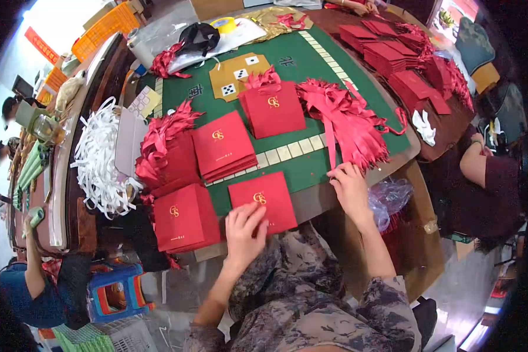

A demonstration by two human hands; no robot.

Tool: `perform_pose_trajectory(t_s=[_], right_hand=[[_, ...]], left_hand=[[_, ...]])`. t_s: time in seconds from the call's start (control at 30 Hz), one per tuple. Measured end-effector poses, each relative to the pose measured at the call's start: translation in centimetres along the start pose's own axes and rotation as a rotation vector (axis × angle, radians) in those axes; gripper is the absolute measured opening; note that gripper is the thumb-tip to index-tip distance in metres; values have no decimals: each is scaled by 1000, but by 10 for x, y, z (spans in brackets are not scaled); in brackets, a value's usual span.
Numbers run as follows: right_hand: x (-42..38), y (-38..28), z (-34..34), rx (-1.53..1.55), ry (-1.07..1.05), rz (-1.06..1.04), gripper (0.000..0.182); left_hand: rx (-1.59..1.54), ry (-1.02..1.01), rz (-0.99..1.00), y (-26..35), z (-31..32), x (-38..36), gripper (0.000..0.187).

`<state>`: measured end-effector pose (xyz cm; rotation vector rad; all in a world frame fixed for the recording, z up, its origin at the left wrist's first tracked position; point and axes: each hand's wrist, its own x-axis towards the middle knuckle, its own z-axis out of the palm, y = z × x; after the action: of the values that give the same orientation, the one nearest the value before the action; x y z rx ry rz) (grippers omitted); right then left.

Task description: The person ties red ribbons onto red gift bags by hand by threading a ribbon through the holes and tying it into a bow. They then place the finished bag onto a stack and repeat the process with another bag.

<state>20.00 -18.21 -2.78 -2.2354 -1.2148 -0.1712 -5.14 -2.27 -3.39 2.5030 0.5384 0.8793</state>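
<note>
The desk (320, 206) is topped by a green mat (306, 178) printed with rows of pale blocks. White strips (102, 155) are heaped to the left; a second, brown desk (450, 130) at the far right is loaded with red pieces. A cardboard box (426, 220) is seen below the right side, and a blue stool (98, 305) at lower left.

A red pouch (278, 196) is laid at the near edge, just beside a thick red stack (179, 217). Its lower left part is covered by the left hand (245, 227), whose grip is loosely spread, fingers bent. A ribbon bundle (352, 129) is met by the right hand (349, 185); whether anything is pinched by that grip cannot be told. Open mat and near edge are left between the hands; leftward, room is bounded by stacks.
</note>
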Motion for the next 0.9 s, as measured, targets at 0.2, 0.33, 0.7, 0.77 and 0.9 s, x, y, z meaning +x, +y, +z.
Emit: perform_pose_trajectory(t_s=[0.2,0.33,0.7,0.77,0.9], right_hand=[[3,-15,11,42,93,-56,14],[5,-49,19,179,101,-174,12],[-3,-96,48,428,47,-132,16],[-3,-101,46,447,35,-66,15],[-4,-104,45,486,50,-46,16]], left_hand=[[73,-42,-70,-27,20,51,42],[161,-107,-48,-29,30,57,46],[138,-119,-144,-4,1,61,38],[81,-137,-197,-1,-1,59,36],[-5,-163,-234,2,-2,58,31]])
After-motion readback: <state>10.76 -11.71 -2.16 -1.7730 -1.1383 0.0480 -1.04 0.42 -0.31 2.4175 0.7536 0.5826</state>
